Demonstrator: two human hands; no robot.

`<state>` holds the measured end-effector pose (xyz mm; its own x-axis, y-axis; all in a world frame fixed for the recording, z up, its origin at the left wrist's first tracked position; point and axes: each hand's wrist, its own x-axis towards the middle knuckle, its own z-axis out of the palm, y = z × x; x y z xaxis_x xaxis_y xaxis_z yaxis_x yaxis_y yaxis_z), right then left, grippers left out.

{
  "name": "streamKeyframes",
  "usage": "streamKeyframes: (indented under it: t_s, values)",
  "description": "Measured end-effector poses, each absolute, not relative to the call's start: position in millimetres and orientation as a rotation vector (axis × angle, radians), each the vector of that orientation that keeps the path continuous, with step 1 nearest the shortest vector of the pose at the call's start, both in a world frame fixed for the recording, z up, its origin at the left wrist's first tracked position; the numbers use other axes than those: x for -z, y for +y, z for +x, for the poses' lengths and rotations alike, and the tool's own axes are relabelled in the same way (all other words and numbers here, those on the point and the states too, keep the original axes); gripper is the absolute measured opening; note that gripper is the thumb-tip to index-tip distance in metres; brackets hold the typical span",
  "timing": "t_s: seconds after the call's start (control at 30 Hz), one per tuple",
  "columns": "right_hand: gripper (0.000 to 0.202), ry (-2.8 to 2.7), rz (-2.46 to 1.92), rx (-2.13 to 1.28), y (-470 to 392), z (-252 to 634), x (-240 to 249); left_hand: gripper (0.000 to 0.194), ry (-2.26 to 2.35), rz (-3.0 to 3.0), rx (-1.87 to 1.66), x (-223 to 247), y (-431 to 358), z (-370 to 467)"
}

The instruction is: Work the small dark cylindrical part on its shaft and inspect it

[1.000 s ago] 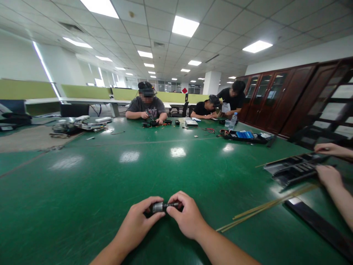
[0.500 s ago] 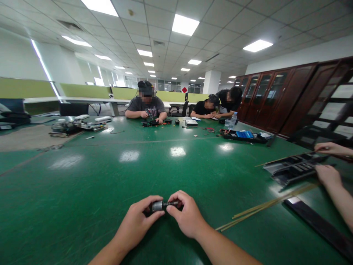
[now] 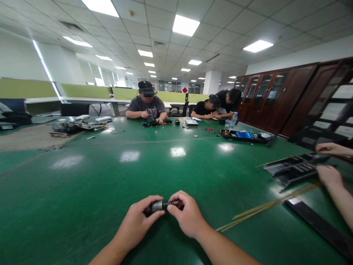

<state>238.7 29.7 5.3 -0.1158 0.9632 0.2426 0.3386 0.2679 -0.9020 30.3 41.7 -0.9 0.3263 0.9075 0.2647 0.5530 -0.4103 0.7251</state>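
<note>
Cylinder (image 3: 157, 206), at the near middle of the table (image 3: 96, 176), clamped in my left hand (image 3: 139, 218); my right hand (image 3: 189, 215) pinches the dark shaft (image 3: 171, 203) at its right end. Watching remotely, I judge a sideways pull could tilt the shaft or break either grip.

Rectangular ceiling panels (image 3: 186, 25) supply bright, cool overhead light; paler daylight enters along the blinds (image 3: 42, 60) at left. White patches of glare lie on the glossy green desk (image 3: 110, 176), which darkens toward the lower edge. The cabinets (image 3: 270, 97) at right stand dim and lean with wide-angle distortion. The hands (image 3: 139, 219) are evenly lit; fine detail on the cylindrical part (image 3: 157, 206) is soft.
</note>
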Motion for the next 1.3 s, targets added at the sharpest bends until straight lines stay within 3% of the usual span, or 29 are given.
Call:
streamKeyframes:
  t_s: [1.3]
  values:
    - [0.008,-1.582,-1.216,-0.893,31.2,238.2,-0.5,0.032,1.303,2.080,-0.942,3.0,43.3,29.2]
